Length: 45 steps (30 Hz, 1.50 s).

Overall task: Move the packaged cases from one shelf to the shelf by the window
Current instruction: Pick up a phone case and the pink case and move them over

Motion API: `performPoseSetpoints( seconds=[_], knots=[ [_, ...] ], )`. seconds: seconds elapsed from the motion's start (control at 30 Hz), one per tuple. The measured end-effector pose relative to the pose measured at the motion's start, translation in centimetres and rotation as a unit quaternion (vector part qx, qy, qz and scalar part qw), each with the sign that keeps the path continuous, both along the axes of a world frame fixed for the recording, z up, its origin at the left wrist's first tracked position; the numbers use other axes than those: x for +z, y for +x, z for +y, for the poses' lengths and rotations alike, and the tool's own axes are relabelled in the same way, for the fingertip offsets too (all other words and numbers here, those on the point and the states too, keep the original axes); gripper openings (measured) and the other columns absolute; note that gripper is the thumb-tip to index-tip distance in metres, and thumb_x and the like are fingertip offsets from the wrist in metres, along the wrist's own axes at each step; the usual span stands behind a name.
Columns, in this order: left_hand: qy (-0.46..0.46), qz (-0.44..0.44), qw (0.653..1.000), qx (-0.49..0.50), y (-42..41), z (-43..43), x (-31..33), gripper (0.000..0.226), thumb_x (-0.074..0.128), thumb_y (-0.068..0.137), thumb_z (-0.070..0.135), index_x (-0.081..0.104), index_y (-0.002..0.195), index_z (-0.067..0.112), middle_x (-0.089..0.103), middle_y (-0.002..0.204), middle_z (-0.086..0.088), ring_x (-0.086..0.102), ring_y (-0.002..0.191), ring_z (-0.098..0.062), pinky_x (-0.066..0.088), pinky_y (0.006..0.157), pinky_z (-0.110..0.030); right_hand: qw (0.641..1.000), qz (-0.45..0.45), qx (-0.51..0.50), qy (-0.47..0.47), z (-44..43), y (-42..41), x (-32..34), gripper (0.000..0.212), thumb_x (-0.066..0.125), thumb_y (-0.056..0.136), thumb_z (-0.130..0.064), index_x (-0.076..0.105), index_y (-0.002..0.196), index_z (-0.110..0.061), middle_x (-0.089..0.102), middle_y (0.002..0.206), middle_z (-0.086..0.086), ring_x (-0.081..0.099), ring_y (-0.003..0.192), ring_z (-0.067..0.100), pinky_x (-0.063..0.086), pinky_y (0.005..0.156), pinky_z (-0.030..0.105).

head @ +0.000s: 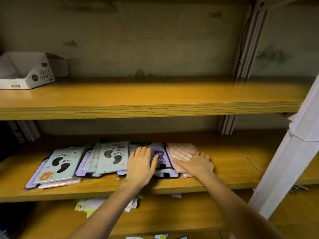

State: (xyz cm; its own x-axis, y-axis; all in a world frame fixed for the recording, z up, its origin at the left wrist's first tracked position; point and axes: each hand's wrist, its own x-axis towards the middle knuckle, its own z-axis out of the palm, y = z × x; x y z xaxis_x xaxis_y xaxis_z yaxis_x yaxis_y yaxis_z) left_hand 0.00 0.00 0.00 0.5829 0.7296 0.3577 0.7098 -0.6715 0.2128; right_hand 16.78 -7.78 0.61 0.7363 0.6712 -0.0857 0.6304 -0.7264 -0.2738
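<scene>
Our left hand (140, 163) lay flat, fingers straight, on the spread of packaged cases (112, 156). Our right hand (196, 163) pressed flat on the pink case (181, 150). A purple case (162, 152) showed between the hands. All sat on the middle shelf (227, 163). A glue stick box (29, 73) stood on the upper shelf (155, 95).

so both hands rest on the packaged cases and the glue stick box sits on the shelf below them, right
Not below: the head view shows the glue stick box on the shelf above the packaged cases. Yes, left hand and right hand rest on them.
</scene>
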Motion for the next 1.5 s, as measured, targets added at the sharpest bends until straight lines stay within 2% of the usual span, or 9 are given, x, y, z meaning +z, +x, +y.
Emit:
performPoseSetpoints(
  seconds=[0.3,0.43,0.53,0.67,0.9,1.03,1.17,1.33,1.5],
  knots=[
    [0.007,0.025,0.998,0.059,1.3,1.5,0.1,0.048,0.028,0.092,0.048,0.045,0.125,0.016,0.053,0.127,-0.002,0.043,0.12,-0.02,0.033,0.099,-0.031,0.982,0.186,0.029,-0.025,1.8,3.8,0.1,0.113,0.063,0.057,-0.075,0.028,0.144,-0.013,0.015,0.156,0.009,0.02,0.141,0.031,0.026,0.114,0.042],
    [-0.038,0.049,0.994,0.094,1.8,1.4,0.1,0.065,0.029,0.088,0.059,0.041,0.13,0.01,0.049,0.134,-0.008,0.039,0.126,-0.023,0.031,0.105,-0.033,0.965,0.24,0.006,0.104,1.4,5.3,-0.3,0.08,0.075,0.058,-0.059,0.057,0.121,-0.012,0.052,0.133,0.01,0.051,0.118,0.026,0.046,0.097,0.037],
    [-0.095,0.074,0.986,0.119,2.8,1.5,-0.1,0.088,0.028,0.079,0.073,0.037,0.134,0.004,0.043,0.141,-0.013,0.034,0.132,-0.028,0.028,0.111,-0.036,0.947,0.247,-0.016,0.204,0.7,5.9,0.1,0.064,0.08,0.062,-0.046,0.059,0.108,-0.008,0.061,0.114,0.009,0.059,0.103,0.027,0.049,0.08,0.035],
    [-0.114,0.105,0.975,0.157,4.5,1.8,-0.3,0.108,0.034,0.066,0.084,0.035,0.135,0.002,0.039,0.141,-0.018,0.034,0.131,-0.033,0.029,0.109,-0.039,0.933,0.264,-0.039,0.24,0.1,6.1,0.5,0.082,0.082,0.059,-0.045,0.048,0.122,-0.006,0.056,0.116,0.009,0.057,0.106,0.03,0.052,0.083,0.039],
    [-0.179,0.061,0.967,0.173,6.5,2.7,-0.5,0.123,0.057,0.054,0.08,0.023,0.135,-0.005,0.042,0.136,-0.021,0.042,0.125,-0.033,0.037,0.1,-0.036,0.91,0.307,-0.038,0.275,-0.1,7.5,-1.4,0.11,0.077,0.021,-0.066,0.053,0.115,-0.013,0.065,0.11,0.009,0.064,0.097,0.031,0.055,0.082,0.047],
    [-0.262,0.02,0.951,0.16,6.8,3.6,-0.2,0.095,0.064,0.058,0.072,0.044,0.122,0.004,0.055,0.124,-0.011,0.052,0.116,-0.028,0.044,0.09,-0.034,0.897,0.334,-0.049,0.287,-0.3,7.5,-1.7,0.109,0.077,0.023,-0.064,0.052,0.116,-0.013,0.064,0.11,0.009,0.063,0.098,0.031,0.055,0.083,0.048],
    [-0.364,-0.187,0.909,0.075,6.5,3.9,-0.9,0.045,0.072,0.074,0.037,0.06,0.107,0.009,0.066,0.111,-0.012,0.06,0.105,-0.029,0.049,0.089,-0.04,0.886,0.356,-0.061,0.292,-0.6,7.5,-2.0,0.095,0.08,0.029,-0.058,0.052,0.109,-0.016,0.064,0.107,0.008,0.063,0.095,0.029,0.055,0.082,0.048],
    [-0.412,-0.359,0.837,0.03,4.0,3.4,0.6,0.035,0.059,0.087,0.018,0.046,0.118,0.008,0.059,0.111,-0.008,0.057,0.108,-0.028,0.048,0.089,-0.038,0.88,0.363,-0.064,0.299,-1.8,7.2,-1.2,0.059,0.079,0.065,-0.038,0.051,0.111,-0.015,0.063,0.109,0.009,0.063,0.097,0.027,0.055,0.084,0.047],
    [-0.453,-0.412,0.79,-0.039,0.7,2.2,2.7,0.03,0.058,0.087,0.016,0.048,0.115,0.018,0.062,0.108,-0.003,0.061,0.1,-0.018,0.051,0.076,-0.029,0.864,0.391,-0.055,0.312,-4.9,6.3,0.0,0.036,0.068,0.08,-0.03,0.053,0.109,-0.013,0.066,0.102,0.009,0.067,0.088,0.022,0.056,0.066,0.032]
  ],
)
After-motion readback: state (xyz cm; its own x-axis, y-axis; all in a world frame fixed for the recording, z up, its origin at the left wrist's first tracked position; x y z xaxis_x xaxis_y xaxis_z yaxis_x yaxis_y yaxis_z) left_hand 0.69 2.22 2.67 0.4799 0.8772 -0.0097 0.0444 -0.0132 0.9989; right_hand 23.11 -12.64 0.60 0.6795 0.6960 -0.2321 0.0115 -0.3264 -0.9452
